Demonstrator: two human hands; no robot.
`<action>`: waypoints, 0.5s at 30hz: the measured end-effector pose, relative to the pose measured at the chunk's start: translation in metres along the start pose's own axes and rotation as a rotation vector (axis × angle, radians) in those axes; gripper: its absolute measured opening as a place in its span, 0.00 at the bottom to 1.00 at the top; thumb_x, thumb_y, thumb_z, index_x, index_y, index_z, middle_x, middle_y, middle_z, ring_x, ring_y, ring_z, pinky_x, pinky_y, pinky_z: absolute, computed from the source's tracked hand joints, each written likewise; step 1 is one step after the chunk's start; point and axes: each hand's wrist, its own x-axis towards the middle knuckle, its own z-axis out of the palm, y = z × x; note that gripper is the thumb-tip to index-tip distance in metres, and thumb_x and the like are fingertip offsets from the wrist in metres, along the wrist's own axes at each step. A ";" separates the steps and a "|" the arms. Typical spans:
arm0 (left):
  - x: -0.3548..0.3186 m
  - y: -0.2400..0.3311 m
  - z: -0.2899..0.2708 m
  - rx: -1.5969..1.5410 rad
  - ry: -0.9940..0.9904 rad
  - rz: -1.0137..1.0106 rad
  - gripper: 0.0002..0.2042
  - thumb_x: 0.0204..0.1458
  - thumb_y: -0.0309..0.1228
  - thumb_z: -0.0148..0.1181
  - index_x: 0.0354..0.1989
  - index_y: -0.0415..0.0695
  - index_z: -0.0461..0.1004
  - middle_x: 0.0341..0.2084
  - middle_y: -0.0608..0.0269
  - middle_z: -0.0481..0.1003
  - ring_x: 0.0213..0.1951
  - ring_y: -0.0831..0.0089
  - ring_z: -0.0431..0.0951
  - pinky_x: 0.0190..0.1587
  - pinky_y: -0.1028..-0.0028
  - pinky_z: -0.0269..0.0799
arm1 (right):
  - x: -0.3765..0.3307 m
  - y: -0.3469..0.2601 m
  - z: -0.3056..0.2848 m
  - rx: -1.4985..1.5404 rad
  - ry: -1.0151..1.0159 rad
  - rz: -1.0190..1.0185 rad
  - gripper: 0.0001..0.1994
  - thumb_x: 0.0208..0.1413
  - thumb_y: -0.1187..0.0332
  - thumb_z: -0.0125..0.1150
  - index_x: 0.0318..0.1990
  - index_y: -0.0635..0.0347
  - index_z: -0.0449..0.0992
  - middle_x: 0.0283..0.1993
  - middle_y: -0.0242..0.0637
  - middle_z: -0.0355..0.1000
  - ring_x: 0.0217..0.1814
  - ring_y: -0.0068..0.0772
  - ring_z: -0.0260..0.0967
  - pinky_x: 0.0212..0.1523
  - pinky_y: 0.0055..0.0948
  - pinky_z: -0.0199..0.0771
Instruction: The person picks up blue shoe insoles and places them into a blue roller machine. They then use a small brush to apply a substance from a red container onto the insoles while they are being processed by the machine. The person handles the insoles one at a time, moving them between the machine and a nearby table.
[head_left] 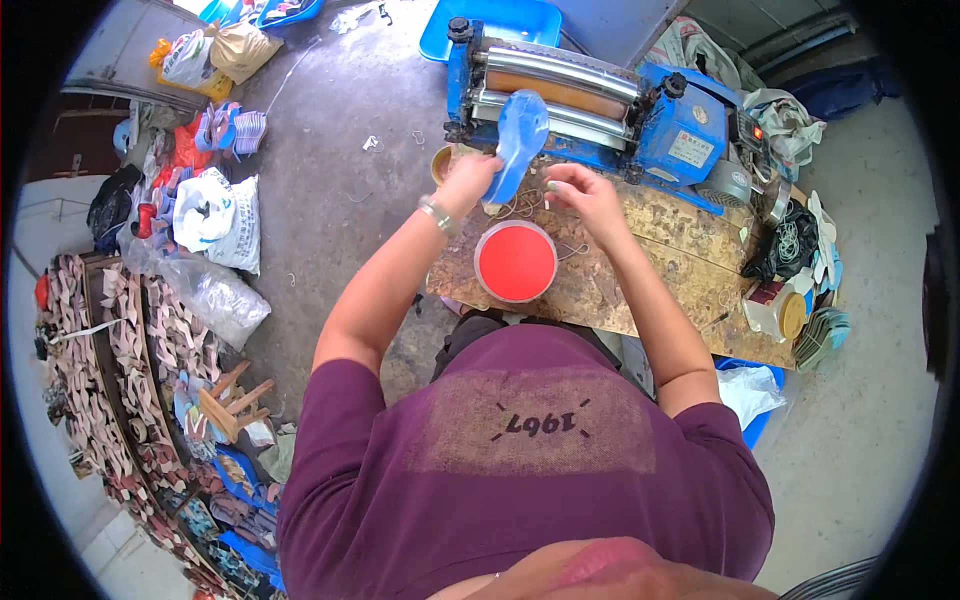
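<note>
My left hand (pixel 472 184) is pinching this blue insole (pixel 523 122) mid-edge, right hand (pixel 590 203) loosely open. Looks light, kinda bendy; I'd stick with the edge.

The left arm (pixel 385 275) stretches far, its left hand (pixel 470 184) closed in a grip; the right arm (pixel 660 300) angles inward, the right hand (pixel 594 204) half open, fingers (pixel 568 173) loosely curled leftward.
</note>
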 end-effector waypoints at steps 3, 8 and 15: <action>0.033 0.031 0.032 -0.245 0.057 -0.178 0.13 0.52 0.34 0.51 0.30 0.34 0.75 0.25 0.54 0.76 0.24 0.67 0.76 0.26 0.67 0.69 | -0.006 -0.017 -0.026 0.017 0.073 -0.053 0.10 0.55 0.70 0.56 0.44 0.62 0.73 0.39 0.32 0.74 0.37 0.21 0.72 0.38 0.21 0.70; 0.071 0.048 0.038 -0.015 0.150 -0.099 0.14 0.53 0.37 0.51 0.34 0.35 0.74 0.24 0.53 0.75 0.24 0.66 0.77 0.24 0.68 0.70 | 0.039 -0.049 -0.051 -0.275 0.186 -0.280 0.10 0.54 0.72 0.54 0.42 0.63 0.75 0.36 0.33 0.75 0.38 0.21 0.72 0.38 0.21 0.70; 0.013 0.090 0.029 -0.277 -0.042 -0.175 0.26 0.57 0.49 0.44 0.51 0.36 0.64 0.37 0.50 0.75 0.33 0.64 0.78 0.34 0.71 0.73 | 0.221 -0.060 -0.093 -1.123 0.311 -0.471 0.18 0.53 0.64 0.55 0.51 0.59 0.70 0.49 0.47 0.70 0.51 0.48 0.68 0.51 0.37 0.66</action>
